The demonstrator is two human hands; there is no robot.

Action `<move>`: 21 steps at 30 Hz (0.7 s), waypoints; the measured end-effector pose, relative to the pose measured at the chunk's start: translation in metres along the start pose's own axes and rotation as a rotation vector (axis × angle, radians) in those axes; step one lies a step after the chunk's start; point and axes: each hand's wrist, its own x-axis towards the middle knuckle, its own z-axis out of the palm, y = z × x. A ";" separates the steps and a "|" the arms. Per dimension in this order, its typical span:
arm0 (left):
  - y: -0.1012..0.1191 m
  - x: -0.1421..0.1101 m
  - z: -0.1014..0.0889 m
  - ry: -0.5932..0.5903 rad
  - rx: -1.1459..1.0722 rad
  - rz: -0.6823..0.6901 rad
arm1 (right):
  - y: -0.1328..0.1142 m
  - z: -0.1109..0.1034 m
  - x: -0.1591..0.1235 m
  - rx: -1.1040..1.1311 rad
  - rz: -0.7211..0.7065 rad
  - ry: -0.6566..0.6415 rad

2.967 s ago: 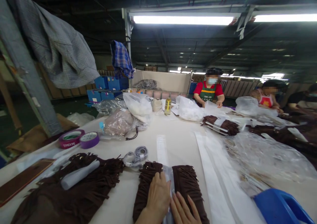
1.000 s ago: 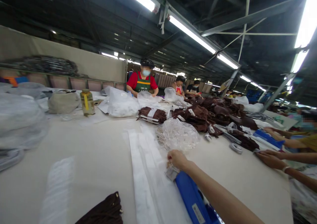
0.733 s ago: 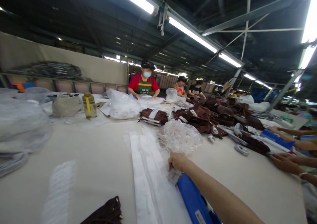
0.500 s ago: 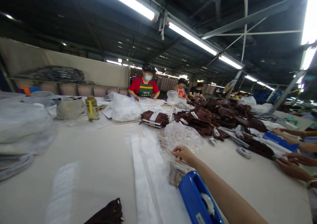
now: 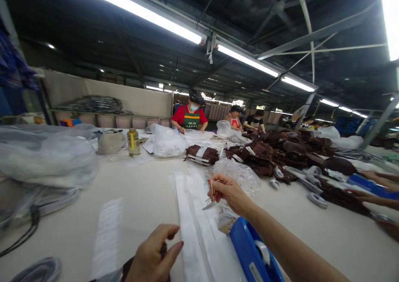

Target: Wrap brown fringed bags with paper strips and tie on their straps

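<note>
My right hand (image 5: pixel 226 190) pinches a thin beige string (image 5: pixel 212 188), from which a small flat grey pointed piece (image 5: pixel 208 206) hangs. It is above the white strips (image 5: pixel 195 215), beside a heap of loose strings and small cards. My left hand (image 5: pixel 154 253) is at the bottom of the view, thumb and forefinger apart, with no object between their tips. Dark brown material (image 5: pixel 127 268) shows behind that hand, mostly hidden; whether the other fingers touch it, I cannot tell. Under my right forearm stands a blue tape dispenser (image 5: pixel 254 248) with a white roll.
A clear plastic bag (image 5: pixel 238 174) lies beyond my right hand. Brown fringed bundles (image 5: pixel 202 154) and a large brown pile (image 5: pixel 289 149) cover the back right. Plastic bags (image 5: pixel 46 153) and a yellowish bottle (image 5: pixel 133 143) stand left. Co-workers sit across; another's hands (image 5: pixel 370 197) work at right.
My left hand has come into view over the brown bundle. My right hand has drawn back slightly, raising a string with a grey piece. The view has tilted and shifted.
</note>
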 end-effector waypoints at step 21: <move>0.035 -0.038 -0.072 -0.025 0.170 -0.248 | 0.041 0.147 -0.066 0.619 0.211 -0.573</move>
